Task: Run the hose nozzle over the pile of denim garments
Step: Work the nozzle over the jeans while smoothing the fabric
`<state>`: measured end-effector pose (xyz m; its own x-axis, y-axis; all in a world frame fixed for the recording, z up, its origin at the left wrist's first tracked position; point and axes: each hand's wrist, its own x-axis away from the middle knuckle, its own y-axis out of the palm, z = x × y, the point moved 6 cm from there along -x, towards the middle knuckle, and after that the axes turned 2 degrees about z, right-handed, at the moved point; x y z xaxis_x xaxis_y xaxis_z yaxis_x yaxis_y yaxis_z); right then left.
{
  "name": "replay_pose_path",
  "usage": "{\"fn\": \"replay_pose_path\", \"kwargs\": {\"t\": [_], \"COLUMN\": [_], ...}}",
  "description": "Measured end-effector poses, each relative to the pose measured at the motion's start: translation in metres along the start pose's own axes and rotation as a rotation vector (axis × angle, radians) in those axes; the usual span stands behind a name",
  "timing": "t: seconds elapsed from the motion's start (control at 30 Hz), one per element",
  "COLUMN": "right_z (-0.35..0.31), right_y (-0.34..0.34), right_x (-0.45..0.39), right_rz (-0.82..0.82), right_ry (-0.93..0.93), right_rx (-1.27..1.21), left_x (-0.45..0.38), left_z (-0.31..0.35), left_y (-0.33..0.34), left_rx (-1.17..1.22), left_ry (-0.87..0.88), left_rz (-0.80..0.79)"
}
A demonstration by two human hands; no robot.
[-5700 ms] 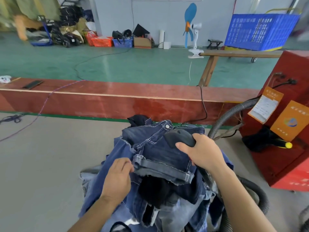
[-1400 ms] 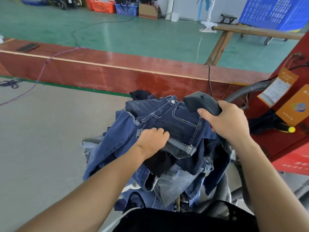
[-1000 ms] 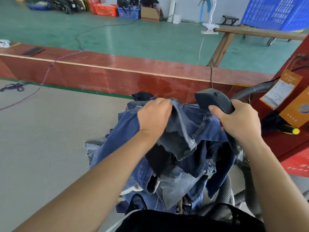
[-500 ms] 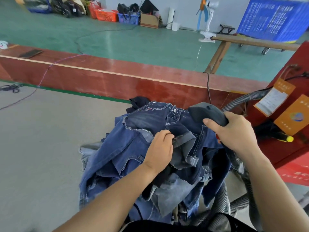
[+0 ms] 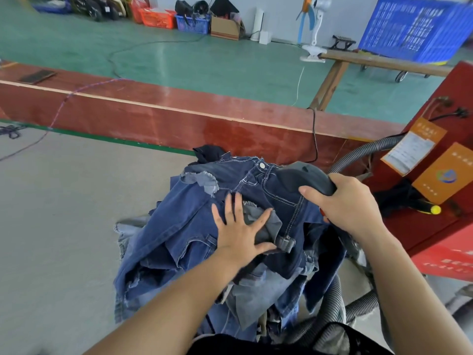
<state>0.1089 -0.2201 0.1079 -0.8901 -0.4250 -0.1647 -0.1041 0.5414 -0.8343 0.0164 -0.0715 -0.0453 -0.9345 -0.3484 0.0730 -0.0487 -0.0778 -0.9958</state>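
Several dark, frayed jeans (image 5: 194, 226) heaped high; left hand (image 5: 240, 226) spread flat pressing them, right hand (image 5: 348, 203) wrapped round the black nozzle (image 5: 302, 176) on top.

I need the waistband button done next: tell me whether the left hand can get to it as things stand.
Probably yes. The left hand lies flat and empty on the denim pile, and bare cloth runs up to the button; the nozzle sits just right of it.

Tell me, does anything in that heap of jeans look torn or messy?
Yes. The denim pile is a jumble, not folded. A ragged, frayed pale flap sticks out near the top, left of the nozzle, and frayed edges show at its lower left.
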Motion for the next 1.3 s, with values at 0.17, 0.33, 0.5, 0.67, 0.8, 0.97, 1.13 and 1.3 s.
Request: {"fn": "replay_pose_path", "kwargs": {"t": [0.17, 0.33, 0.5, 0.67, 0.8, 0.97, 1.13, 1.3], "right_z": [0.0, -0.014, -0.033, -0.035, -0.03, -0.027, -0.028, -0.033], "right_y": [-0.002, 0.012, 0.041, 0.064, 0.067, 0.077, 0.082, 0.086], "right_x": [0.002, 0.004, 0.014, 0.015, 0.011, 0.007, 0.004, 0.004], "right_rz": [-0.018, -0.109, -0.22, -0.312, -0.298, -0.316, -0.323, -0.283], "right_ry": [-0.018, -0.077, -0.213, -0.246, -0.246, -0.23, -0.248, -0.272], "right_rx": [0.02, 0.089, 0.224, 0.3, 0.36, 0.362, 0.397, 0.423], "left_x": [-0.009, 0.01, 0.017, 0.016, 0.018, 0.016, 0.015, 0.015], "left_z": [-0.025, -0.009, -0.009, -0.003, -0.002, -0.003, -0.004, -0.003], "left_y": [-0.013, -0.002, 0.005, 0.005, 0.008, 0.012, 0.018, 0.021], "left_rx": [-0.081, 0.032, 0.023, -0.031, -0.047, -0.061, -0.074, -0.097], "left_ry": [0.059, -0.051, -0.125, -0.185, -0.14, -0.101, -0.089, -0.069], "left_rz": [-0.14, -0.074, -0.089, -0.155, -0.193, -0.215, -0.221, -0.216]}}
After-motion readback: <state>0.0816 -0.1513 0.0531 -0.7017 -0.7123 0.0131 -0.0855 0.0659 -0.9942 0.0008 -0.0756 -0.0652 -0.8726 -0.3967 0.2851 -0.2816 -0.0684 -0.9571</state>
